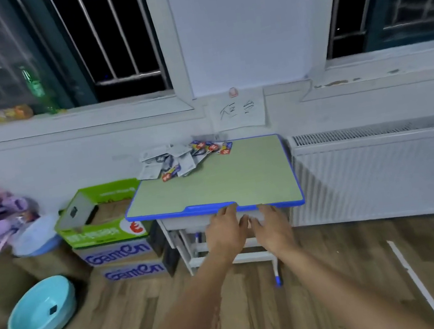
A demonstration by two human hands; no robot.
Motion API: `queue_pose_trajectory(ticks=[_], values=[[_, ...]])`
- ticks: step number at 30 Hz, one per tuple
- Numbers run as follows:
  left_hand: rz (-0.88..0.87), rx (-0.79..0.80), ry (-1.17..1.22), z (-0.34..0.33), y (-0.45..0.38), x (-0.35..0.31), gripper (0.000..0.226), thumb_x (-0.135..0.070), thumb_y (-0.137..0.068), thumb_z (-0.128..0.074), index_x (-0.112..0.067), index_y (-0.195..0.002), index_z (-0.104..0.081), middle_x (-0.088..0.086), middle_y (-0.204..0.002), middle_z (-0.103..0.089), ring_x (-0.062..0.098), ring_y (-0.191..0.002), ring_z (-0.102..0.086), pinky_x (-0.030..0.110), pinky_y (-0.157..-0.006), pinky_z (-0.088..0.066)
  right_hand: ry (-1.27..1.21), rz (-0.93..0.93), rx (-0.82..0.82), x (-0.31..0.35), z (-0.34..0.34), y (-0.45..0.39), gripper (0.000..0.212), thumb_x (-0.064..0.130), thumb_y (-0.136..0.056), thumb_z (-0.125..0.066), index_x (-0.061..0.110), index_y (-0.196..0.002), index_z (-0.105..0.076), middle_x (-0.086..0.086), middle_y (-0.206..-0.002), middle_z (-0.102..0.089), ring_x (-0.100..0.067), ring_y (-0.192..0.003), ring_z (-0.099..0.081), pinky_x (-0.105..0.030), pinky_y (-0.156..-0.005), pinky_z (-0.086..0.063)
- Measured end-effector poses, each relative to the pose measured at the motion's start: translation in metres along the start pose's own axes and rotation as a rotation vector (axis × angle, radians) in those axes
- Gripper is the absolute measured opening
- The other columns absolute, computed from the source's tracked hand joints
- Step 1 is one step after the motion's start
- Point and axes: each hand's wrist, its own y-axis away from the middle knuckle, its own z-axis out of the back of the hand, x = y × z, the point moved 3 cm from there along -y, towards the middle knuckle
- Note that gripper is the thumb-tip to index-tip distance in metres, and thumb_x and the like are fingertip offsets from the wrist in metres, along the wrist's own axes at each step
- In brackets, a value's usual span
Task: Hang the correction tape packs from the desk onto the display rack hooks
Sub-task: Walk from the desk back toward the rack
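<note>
A small desk (pixel 241 177) with a green top and blue rim stands against the wall. Several correction tape packs (pixel 180 157) lie in a loose pile at its far left corner, white cards with red labels. My left hand (pixel 226 233) and my right hand (pixel 274 228) reach forward side by side just below the desk's near edge. Their fingers are relaxed and hold nothing; the fingertips are close to the blue rim. No display rack is in view.
Stacked cardboard boxes (pixel 112 230) stand left of the desk, with a blue basin (pixel 41 308) on the wood floor. A white radiator (pixel 389 172) fills the wall to the right. A green bottle (pixel 36 88) stands on the windowsill. A paper note (pixel 239 110) hangs above the desk.
</note>
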Motion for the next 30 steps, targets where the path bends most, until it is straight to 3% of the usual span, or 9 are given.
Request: queue_pose_trajectory(ticks=[10,19,23,27,30], values=[[0.157,0.028,-0.066,0.026,-0.149,0.089,0.053,-0.041,-0.099,-0.042,-0.02,-0.147,-0.032,0.003,-0.15,-0.035,0.028,-0.132,-0.038,0.043,-0.102,-0.04,0.009,0.008,0.141,0.054,-0.071,-0.158,0.041,0.029,-0.096,-0.051,0.013,-0.134,-0.047,-0.007,-0.136,-0.051,-0.026,-0.12,-0.046,-0.032,-0.099,-0.037],[0.153,0.063,-0.09,0.029,-0.297,0.178,0.05,-0.027,-0.097,-0.047,-0.019,-0.145,-0.032,0.005,-0.148,-0.035,0.029,-0.132,-0.035,0.04,-0.1,-0.037,0.052,-0.038,0.201,0.08,-0.151,-0.285,0.043,0.016,-0.093,-0.051,0.015,-0.135,-0.047,-0.011,-0.134,-0.05,-0.027,-0.122,-0.048,-0.028,-0.099,-0.036],[0.148,0.109,-0.134,0.03,-0.371,0.216,0.055,-0.015,-0.093,-0.048,-0.022,-0.144,-0.031,0.004,-0.152,-0.028,0.029,-0.134,-0.032,0.04,-0.104,-0.036,0.048,-0.098,0.21,0.094,-0.188,-0.339,0.041,0.011,-0.09,-0.049,0.02,-0.13,-0.052,-0.011,-0.123,-0.057,-0.025,-0.113,-0.052,-0.028,-0.09,-0.038],[0.074,0.16,-0.21,0.024,-0.426,0.248,0.071,-0.008,-0.085,-0.057,-0.023,-0.146,-0.024,0.003,-0.158,-0.016,0.028,-0.139,-0.025,0.038,-0.104,-0.035,0.057,-0.08,0.264,0.099,-0.216,-0.379,0.065,-0.006,-0.079,-0.046,0.024,-0.135,-0.05,-0.009,-0.124,-0.053,-0.024,-0.116,-0.05,-0.025,-0.093,-0.037],[0.054,0.192,-0.224,0.013,-0.453,0.266,0.07,-0.005,-0.09,-0.049,-0.025,-0.15,-0.018,0.001,-0.161,-0.009,0.027,-0.145,-0.014,0.04,-0.109,-0.029,0.103,-0.062,0.354,0.097,-0.231,-0.398,0.068,-0.005,-0.081,-0.045,0.029,-0.14,-0.043,-0.009,-0.129,-0.051,-0.025,-0.119,-0.048,-0.025,-0.093,-0.036]])
